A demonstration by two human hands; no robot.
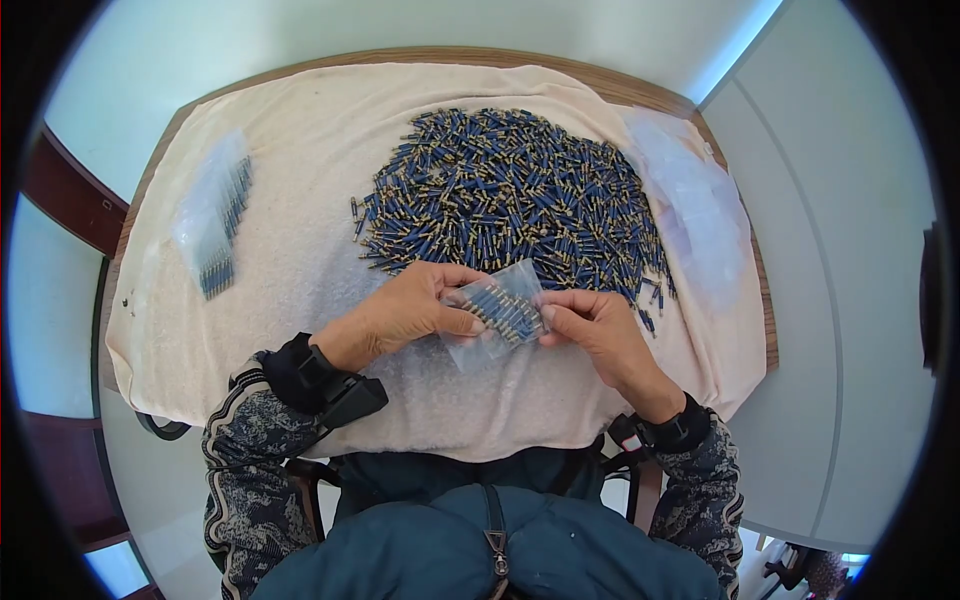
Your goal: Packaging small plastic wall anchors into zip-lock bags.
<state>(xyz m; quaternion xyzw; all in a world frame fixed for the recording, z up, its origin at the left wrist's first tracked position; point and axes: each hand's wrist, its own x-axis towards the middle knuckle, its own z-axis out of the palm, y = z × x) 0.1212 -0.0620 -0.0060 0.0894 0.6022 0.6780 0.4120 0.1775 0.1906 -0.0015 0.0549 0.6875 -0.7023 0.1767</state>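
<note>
Sitting at a small wooden table [655, 93] draped with a cream cloth [310, 200], looking down at both hands working over its near half. Holding, between the two hands, a small clear plastic bag [497, 312] tilted slightly, just above the cloth and just in front of the big heap. Showing through the bag's film, a neat row of blue-and-brass pins [503, 310] lying side by side, filling the middle of the bag. Closing the left hand [405, 312] on the bag's left edge, thumb on top and fingers curled beneath. Pinching the bag's right edge with the right hand [598, 330], thumb and forefinger pressed narrow together. Spreading behind the hands, a loose heap of the same blue pins [510, 190], covering the centre and right of the cloth, a few strays trailing toward the right hand. Lying flat at the far left of the cloth, well apart from the hands, several filled bags [215, 215] stacked and overlapping, dark pins lined up inside them. Resting at the right edge of the cloth, beside the heap, a pile of empty clear bags [690, 200], crumpled and overlapping. Wearing dark wrist straps and patterned sleeves on both forearms.
</note>
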